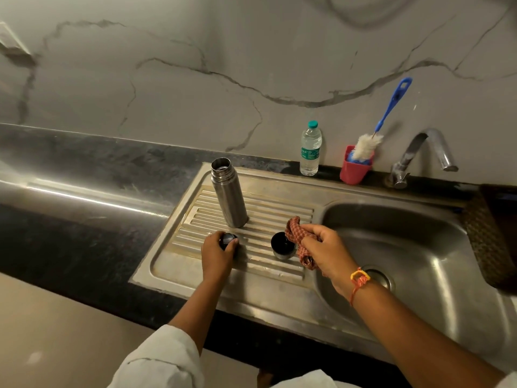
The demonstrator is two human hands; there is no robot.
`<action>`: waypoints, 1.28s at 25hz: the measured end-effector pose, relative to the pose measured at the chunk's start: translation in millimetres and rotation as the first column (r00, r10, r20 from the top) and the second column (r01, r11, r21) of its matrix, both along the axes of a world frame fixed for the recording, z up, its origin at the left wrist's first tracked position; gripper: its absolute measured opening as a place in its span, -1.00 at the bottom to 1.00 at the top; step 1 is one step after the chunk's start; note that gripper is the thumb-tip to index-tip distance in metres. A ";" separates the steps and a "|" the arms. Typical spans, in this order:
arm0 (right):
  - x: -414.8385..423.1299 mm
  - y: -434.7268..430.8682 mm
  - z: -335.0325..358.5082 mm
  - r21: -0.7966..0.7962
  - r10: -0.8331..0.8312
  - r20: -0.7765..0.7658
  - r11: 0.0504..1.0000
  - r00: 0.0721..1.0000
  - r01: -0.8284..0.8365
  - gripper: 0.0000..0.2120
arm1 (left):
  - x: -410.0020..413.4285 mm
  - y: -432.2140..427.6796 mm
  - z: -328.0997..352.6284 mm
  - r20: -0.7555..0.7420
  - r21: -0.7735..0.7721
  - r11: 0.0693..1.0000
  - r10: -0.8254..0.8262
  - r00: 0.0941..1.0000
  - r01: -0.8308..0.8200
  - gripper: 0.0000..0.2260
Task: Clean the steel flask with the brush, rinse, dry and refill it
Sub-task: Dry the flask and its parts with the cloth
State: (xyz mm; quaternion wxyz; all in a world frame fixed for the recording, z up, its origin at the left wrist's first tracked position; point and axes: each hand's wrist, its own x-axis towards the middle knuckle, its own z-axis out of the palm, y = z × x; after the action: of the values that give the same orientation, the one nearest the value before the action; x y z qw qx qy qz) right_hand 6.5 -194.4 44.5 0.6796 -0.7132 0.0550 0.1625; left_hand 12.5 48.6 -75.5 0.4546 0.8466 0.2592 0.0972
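Reaching in from the near edge, both forearms cross onto the ribbed drainboard (279, 208). The left hand (216, 254) curls over a small dark stopper (228, 238) resting on the ribs. The right hand (326, 252), orange thread at its wrist, grips a bunched checked cloth (300, 242) at the rim of the cup lid (281, 246), which stands mouth up. Beyond them the steel flask (229, 193) stands upright and uncapped. Open dark surface (70, 233) spreads left; the sink basin (419, 261) lies right. Along the far wall stand a water bottle (310, 149) with an unreadable green label, a pink cup (354, 170) holding the blue-handled brush (366, 145), and the tap (425, 152).
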 end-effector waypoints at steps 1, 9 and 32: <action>-0.9 -0.3 2.1 -0.001 -0.016 0.010 1.000 1.000 0.016 -0.92 | -1.5 -1.5 5.0 0.030 -0.091 0.994 0.061 0.998 -0.058 -0.73; 15.0 13.3 14.0 -0.192 0.072 0.341 0.981 0.937 -0.006 -0.51 | 4.6 -71.4 101.4 0.273 -0.878 0.392 -0.056 0.960 0.273 -0.69; 0.7 -141.7 82.9 -0.656 0.369 0.750 0.523 0.549 0.544 -0.52 | 21.9 -232.4 172.3 0.530 -0.173 0.756 -0.468 0.707 0.631 -0.68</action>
State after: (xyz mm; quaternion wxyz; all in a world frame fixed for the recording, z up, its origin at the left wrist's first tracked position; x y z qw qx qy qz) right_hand 7.2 -336.1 127.4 0.1892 -0.9265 -0.1586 -0.2839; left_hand 34.4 -183.9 96.8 0.6497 0.7448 -0.1110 0.1037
